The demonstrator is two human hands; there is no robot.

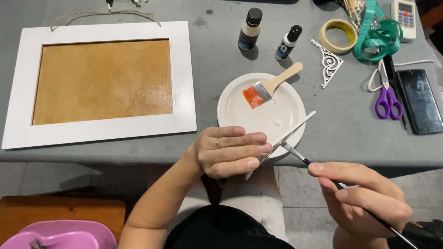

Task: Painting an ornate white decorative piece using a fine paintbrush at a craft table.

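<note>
My left hand [227, 151] pinches a thin white stick [287, 136] by its lower end, just in front of the table edge. My right hand [364, 197] grips a fine black-handled paintbrush [330, 179] whose tip touches the stick near its middle. Behind them a white plate [242, 110] holds a flat wooden brush with orange bristles [264, 89] and a dab of white paint. A white picture frame with a brown board [102, 83] lies at the left of the grey table.
Two small paint bottles [249, 29] [288, 43] stand behind the plate. A white ornamental bracket [328, 62], masking tape roll [338, 35], green measuring tape [380, 39], purple scissors [388, 95], dark phone [420, 101] and remote [404, 18] lie at right. A pink object [56, 236] rests below left.
</note>
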